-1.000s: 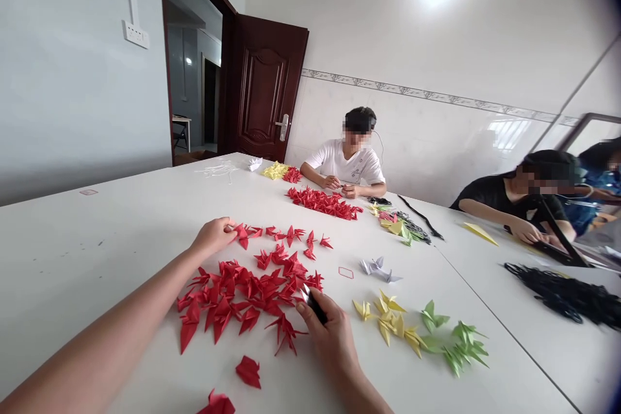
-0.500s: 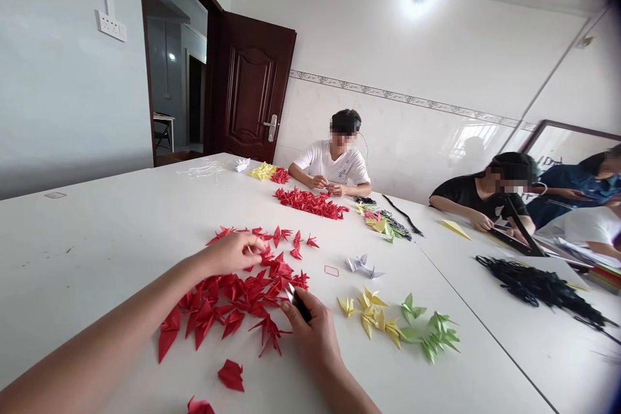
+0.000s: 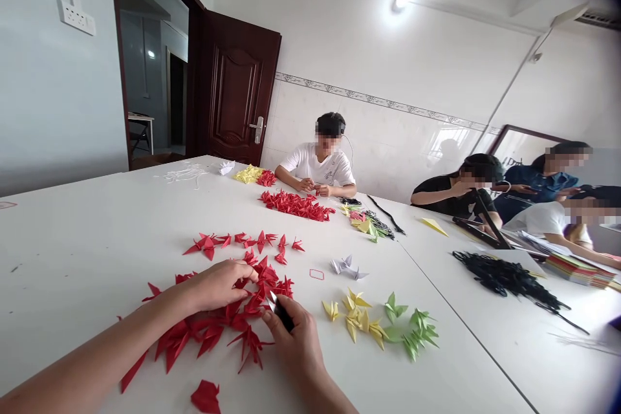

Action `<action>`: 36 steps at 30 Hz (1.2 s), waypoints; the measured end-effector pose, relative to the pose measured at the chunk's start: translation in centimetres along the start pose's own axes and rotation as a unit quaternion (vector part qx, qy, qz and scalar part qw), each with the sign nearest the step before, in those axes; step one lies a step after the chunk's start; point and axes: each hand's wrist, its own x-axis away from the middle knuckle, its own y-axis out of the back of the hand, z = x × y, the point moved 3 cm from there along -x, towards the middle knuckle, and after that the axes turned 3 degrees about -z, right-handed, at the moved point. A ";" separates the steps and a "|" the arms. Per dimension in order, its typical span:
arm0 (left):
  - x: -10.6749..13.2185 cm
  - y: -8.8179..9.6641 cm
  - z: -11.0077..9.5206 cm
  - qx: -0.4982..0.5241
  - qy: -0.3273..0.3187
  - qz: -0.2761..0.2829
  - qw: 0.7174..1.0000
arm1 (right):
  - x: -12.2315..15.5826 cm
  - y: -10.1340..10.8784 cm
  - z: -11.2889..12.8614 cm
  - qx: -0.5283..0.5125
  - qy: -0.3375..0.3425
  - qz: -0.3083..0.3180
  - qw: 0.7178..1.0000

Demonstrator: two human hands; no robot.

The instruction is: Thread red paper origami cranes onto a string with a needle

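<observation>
Many folded red paper cranes lie on the white table in a loose pile (image 3: 250, 343), with a looser band of red cranes (image 3: 242, 242) just beyond it. My left hand (image 3: 218, 286) rests palm-down on the pile, and its fingers hide the cranes beneath. My right hand (image 3: 294, 339) sits at the pile's right side, gripping a small black tool (image 3: 282, 314) with a pale tip. A single red crane (image 3: 206, 396) lies apart near the bottom edge of the view. To the right are yellow cranes (image 3: 354, 317) and green cranes (image 3: 412, 333).
Grey paper cranes (image 3: 347, 266) and a small red paper loop (image 3: 317, 274) lie beyond my right hand. A person in a white shirt (image 3: 317, 165) sits at the far end behind more red cranes (image 3: 295, 206). A tangled black heap (image 3: 504, 275) lies on the right.
My left hand has moved from the far band of cranes down onto the main pile. The view has turned, shifting everything leftward. My right hand still grips the black tool.
</observation>
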 end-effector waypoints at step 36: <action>0.9 -0.9 -4.6 0.184 0.014 -0.026 0.982 | 0.1 0.0 0.1 -0.094 -0.003 -0.013 0.995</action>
